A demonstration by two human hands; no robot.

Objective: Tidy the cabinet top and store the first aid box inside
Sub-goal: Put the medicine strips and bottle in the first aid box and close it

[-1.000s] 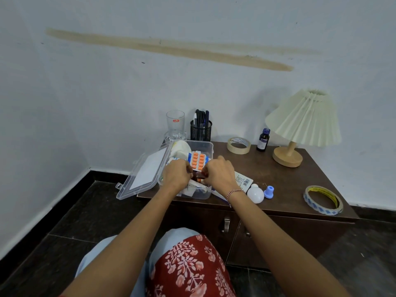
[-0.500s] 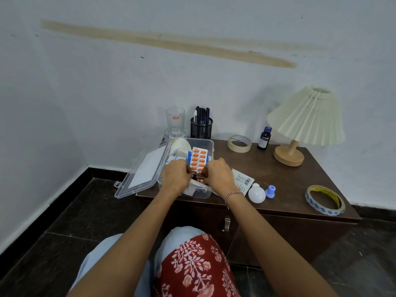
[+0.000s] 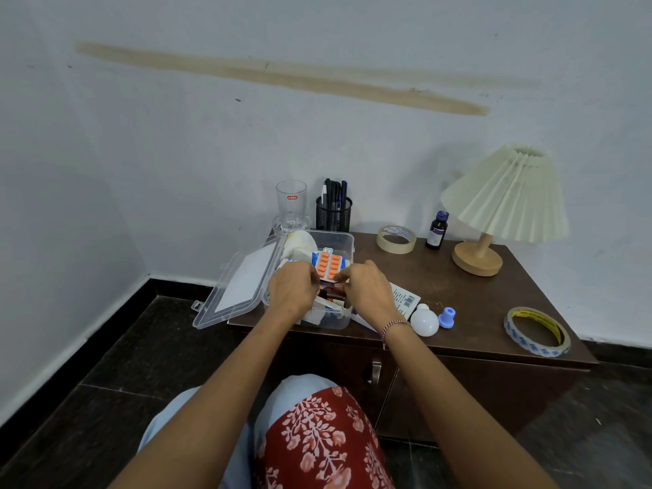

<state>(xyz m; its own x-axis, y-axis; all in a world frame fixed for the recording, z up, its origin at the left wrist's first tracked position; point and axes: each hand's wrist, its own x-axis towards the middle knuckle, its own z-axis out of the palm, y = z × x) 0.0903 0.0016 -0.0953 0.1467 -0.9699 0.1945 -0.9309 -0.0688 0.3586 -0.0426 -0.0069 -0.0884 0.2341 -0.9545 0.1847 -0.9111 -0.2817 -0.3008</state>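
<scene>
The first aid box [image 3: 344, 241] is found open at the cabinet top's [image 3: 476, 305] front-left corner, and, with left hand [image 3: 289, 291] and right hand [image 3: 367, 291] fingers curled onto the orange blister pack [image 3: 328, 264], grip indiscernible, heaped contents may be spilled or lid closure blocked.

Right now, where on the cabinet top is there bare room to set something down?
Largest bare patch: mid cabinet top, bordered by the masking tape roll, lamp base, bulb and printed tape roll. Smaller strip along the front edge between bulb and printed tape roll. Crowded: left end, first aid box with left hand and right hand in it.
</scene>
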